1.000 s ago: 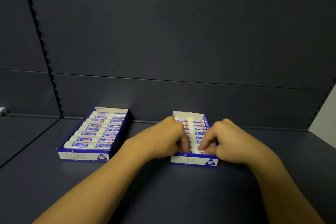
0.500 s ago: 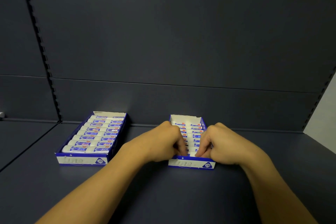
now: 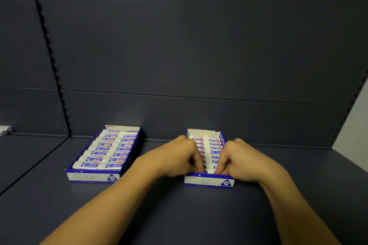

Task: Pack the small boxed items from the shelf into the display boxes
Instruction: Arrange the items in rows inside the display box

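Small white-and-blue boxed items (image 3: pixel 214 146) lie in stacked rows inside the right display box (image 3: pixel 209 181), a blue tray with a white front panel and a "2B" badge, sitting on the dark shelf (image 3: pixel 179 215). Both hands are down in its front end: left hand (image 3: pixel 182 157) and right hand (image 3: pixel 242 160), fingers curled and pinching together over the nearest white item (image 3: pixel 210 171). Well apart to the left, a second display box (image 3: pixel 93 177) sits packed full with the same items.
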The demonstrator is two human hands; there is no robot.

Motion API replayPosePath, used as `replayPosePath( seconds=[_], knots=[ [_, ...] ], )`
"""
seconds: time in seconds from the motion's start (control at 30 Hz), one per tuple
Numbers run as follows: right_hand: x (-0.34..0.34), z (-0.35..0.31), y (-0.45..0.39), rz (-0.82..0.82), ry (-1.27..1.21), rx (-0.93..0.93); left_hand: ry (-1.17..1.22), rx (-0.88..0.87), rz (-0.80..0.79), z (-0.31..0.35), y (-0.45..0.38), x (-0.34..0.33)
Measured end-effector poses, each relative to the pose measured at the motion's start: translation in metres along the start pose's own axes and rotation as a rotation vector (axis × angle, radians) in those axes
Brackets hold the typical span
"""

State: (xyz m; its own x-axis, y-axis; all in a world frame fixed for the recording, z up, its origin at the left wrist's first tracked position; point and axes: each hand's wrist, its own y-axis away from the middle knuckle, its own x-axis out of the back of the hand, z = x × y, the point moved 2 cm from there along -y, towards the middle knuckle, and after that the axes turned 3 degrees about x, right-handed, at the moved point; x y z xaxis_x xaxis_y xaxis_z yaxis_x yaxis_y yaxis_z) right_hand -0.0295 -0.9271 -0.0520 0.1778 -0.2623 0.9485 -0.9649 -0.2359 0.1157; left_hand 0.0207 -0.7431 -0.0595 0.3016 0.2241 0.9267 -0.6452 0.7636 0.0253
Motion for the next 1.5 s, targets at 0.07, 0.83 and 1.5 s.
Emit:
replayPosePath(
  seconds=[0.07, 0.83, 1.5],
  knots=[
    [0.000, 0.000, 0.001, 0.012, -0.004, 0.013, -0.010, 0.003, 0.013, 0.002, 0.001, 0.000],
    [0.014, -0.027, -0.038, 0.327, 0.094, 0.051, -0.240, 0.509, 0.455, -0.036, 0.051, 0.048],
    [-0.013, -0.179, -0.016, 0.286, 0.239, -0.038, -0.396, 0.791, 0.435, -0.093, 0.243, 0.070]
  ],
)
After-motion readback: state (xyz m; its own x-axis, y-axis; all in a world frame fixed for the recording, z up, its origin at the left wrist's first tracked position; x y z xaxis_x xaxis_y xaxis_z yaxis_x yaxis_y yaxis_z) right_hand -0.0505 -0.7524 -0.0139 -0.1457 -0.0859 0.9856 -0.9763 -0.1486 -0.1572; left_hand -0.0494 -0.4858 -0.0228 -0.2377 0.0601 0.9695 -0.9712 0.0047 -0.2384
